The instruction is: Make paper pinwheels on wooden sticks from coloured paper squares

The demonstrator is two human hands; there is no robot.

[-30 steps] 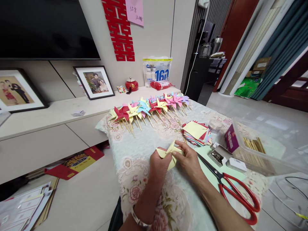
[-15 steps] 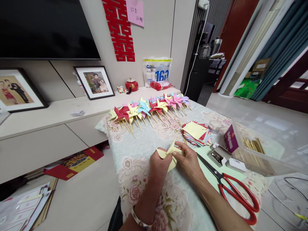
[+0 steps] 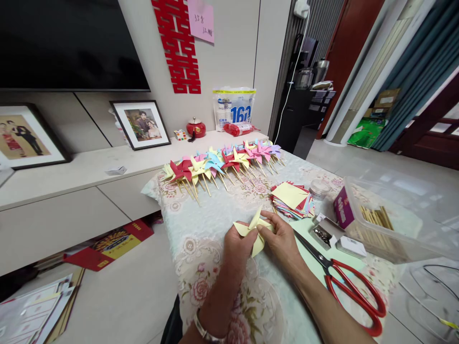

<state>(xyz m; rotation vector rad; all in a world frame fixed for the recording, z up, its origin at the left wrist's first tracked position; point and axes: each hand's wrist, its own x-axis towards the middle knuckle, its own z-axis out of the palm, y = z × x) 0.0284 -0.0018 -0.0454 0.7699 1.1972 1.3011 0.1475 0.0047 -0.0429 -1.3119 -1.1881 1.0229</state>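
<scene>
A pale yellow paper pinwheel [image 3: 255, 228] sits between both hands above the flowered tablecloth [image 3: 215, 215]. My left hand [image 3: 237, 248] pinches its left side, fingers closed on the paper. My right hand [image 3: 283, 238] pinches the folded corners at its centre from the right. A row of several finished pinwheels [image 3: 218, 160] on wooden sticks lies along the table's far edge. A stack of coloured paper squares [image 3: 292, 197] lies just beyond my right hand.
Red-handled scissors [image 3: 344, 286] lie to the right of my right arm. A clear plastic box [image 3: 390, 220] holds wooden sticks, with a small open box of pins [image 3: 322, 233] and a round clear tub [image 3: 319, 187] beside it. A low cabinet [image 3: 71, 191] with framed photos stands left.
The hands and the yellow pinwheel have stayed almost in place; the fingers shifted slightly on the paper. The view has tilted a little.
</scene>
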